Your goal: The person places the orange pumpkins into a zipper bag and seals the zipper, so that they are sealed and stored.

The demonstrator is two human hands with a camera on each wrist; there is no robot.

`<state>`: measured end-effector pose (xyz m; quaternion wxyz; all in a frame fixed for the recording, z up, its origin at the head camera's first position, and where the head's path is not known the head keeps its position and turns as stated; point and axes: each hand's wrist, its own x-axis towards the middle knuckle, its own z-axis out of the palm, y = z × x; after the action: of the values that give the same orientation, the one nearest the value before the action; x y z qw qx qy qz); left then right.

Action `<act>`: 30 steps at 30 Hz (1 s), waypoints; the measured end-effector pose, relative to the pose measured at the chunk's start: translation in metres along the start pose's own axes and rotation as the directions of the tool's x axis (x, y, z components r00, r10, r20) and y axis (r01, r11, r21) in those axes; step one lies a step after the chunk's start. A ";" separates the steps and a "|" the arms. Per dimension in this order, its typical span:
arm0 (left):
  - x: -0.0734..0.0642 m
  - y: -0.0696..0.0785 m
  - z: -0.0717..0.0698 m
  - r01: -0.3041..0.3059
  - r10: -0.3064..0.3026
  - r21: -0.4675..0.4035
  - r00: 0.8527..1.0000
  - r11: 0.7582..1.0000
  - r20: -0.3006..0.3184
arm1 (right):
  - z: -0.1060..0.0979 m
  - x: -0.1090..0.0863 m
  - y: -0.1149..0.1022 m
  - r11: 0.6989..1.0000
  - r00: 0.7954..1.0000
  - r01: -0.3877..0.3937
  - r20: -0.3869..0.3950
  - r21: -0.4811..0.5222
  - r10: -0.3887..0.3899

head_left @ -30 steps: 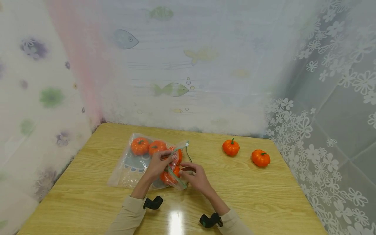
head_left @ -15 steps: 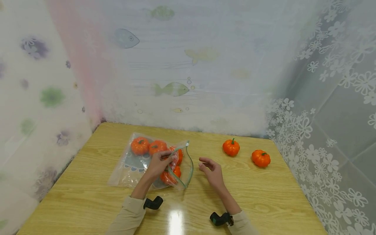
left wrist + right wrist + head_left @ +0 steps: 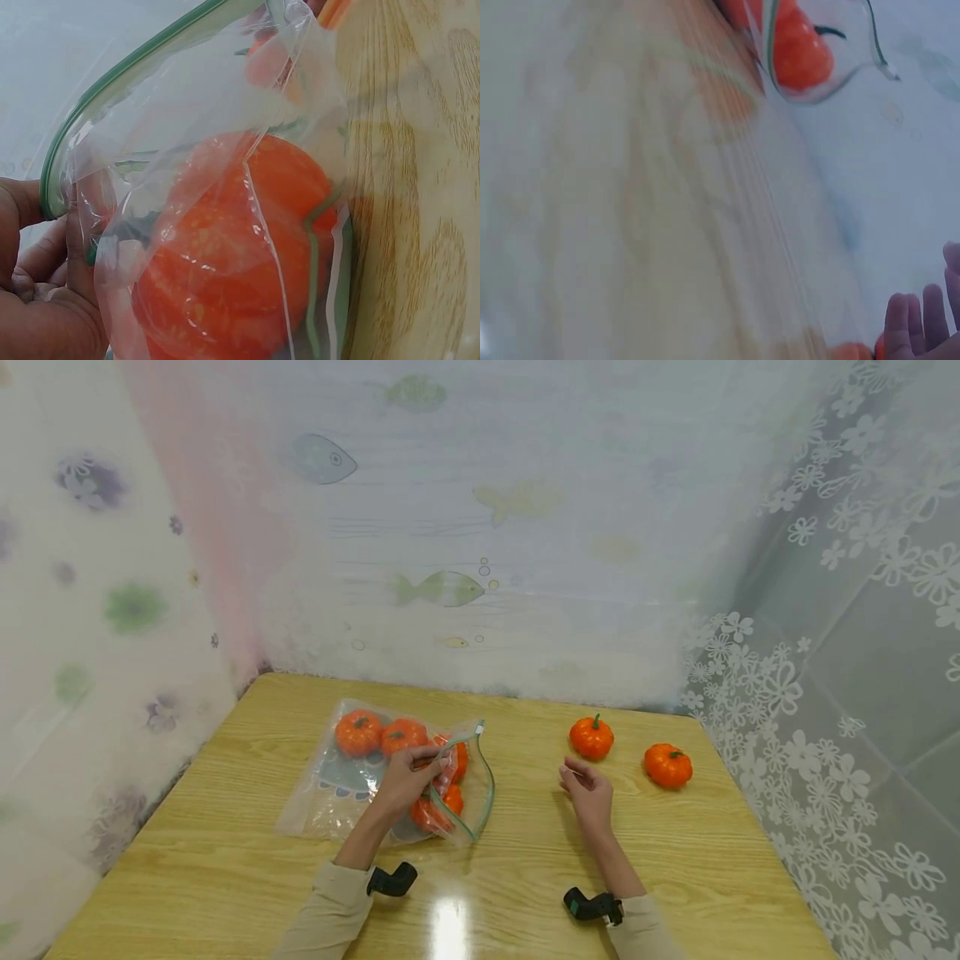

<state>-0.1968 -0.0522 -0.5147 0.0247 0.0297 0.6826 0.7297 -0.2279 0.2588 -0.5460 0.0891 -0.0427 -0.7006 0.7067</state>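
My left hand (image 3: 405,782) pinches the green-edged mouth of a clear zip bag (image 3: 311,806), holding it agape toward the right. Inside the bag lie several small orange pumpkins (image 3: 358,732); in the left wrist view one pumpkin (image 3: 232,262) shows large through the plastic just beyond the fingers. My right hand (image 3: 591,797) is in the air over the table with bent, relaxed fingers and nothing in them. Just beyond its fingertips sits a loose pumpkin (image 3: 592,738) with an upright green stem. Another loose pumpkin (image 3: 668,766) rests farther right, its stem tilted.
The wooden table (image 3: 525,868) ends at a back edge against a pale fish-print curtain (image 3: 525,610). A flower-patterned sheet (image 3: 795,735) hangs along the right side. Each wrist carries a black camera mount (image 3: 592,906).
My right hand has left the bag's mouth and moved right, close to the nearer loose pumpkin. The bag's opening has widened. My left hand has kept its place.
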 end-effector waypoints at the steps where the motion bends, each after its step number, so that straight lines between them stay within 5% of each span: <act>1: 0.000 0.000 0.001 -0.001 0.001 -0.001 1.000 1.000 -0.002 | -0.004 0.002 -0.001 1.000 1.000 -0.004 -0.016 -0.002 0.004; 15: -0.001 0.000 0.005 0.012 -0.012 -0.008 1.000 1.000 -0.007 | -0.046 0.034 -0.002 0.994 0.969 0.067 -0.230 -0.086 -0.086; 21: -0.002 0.000 0.003 0.026 -0.027 -0.017 0.999 1.000 -0.018 | -0.045 0.047 -0.002 0.973 0.989 -0.003 -0.148 -0.230 -0.031; 30: -0.001 0.002 0.003 0.018 -0.018 -0.031 1.000 0.999 -0.008 | -0.043 0.068 0.008 0.940 0.993 0.044 -0.088 -0.340 -0.078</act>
<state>-0.1957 -0.0496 -0.5128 0.0289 0.0202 0.6715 0.7401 -0.2868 0.3136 -0.5498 0.1374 -0.0708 -0.8068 0.5703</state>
